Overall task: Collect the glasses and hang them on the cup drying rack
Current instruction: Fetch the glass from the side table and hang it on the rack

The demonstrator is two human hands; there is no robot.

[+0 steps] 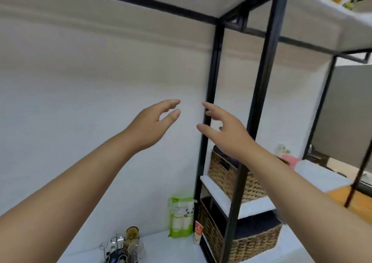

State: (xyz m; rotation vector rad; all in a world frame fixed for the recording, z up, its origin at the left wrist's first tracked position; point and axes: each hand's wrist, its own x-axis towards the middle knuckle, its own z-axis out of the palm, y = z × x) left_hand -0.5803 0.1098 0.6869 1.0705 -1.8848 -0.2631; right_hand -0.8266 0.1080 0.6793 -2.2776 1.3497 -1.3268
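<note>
Both hands are up in the air, open and holding nothing: the left hand and the right hand. The cup drying rack sits low on the table with a brown glass on it

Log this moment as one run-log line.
left hand: open, empty, raised | right hand: open, empty, raised | cup drying rack: on counter, amber glass on it | phase: between glasses
</note>
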